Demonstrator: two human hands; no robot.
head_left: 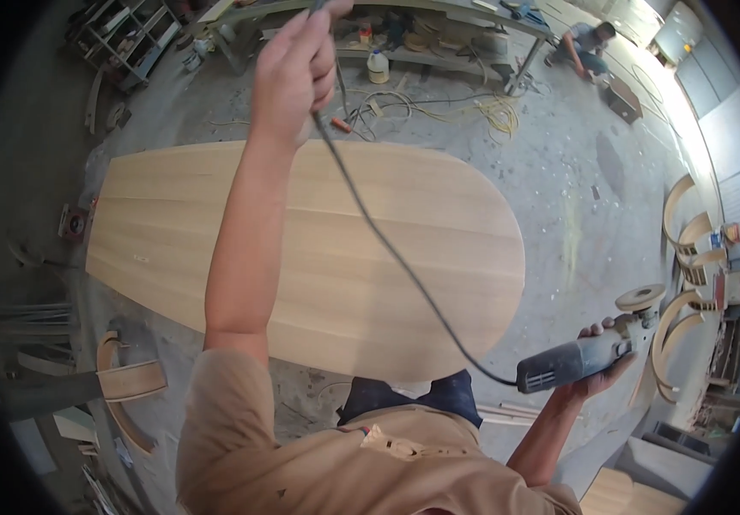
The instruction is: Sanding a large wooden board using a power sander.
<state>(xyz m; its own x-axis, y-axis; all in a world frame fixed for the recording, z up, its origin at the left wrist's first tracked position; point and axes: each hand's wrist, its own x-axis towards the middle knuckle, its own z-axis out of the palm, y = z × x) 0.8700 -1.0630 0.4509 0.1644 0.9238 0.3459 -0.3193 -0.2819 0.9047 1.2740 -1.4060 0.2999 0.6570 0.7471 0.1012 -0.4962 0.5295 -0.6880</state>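
Well forward, the left hand (291, 73) clasps a cord (378, 231).

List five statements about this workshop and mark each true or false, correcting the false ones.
1. The right hand holds a grinder. True.
2. The left hand holds a light-coloured rope. False: it holds the grinder's dark cord.
3. The wooden panel has a rounded end at picture right. True.
4. The grinder's disc touches the panel. False: it is apart, right of it.
5. A co-worker is low to the floor. True.
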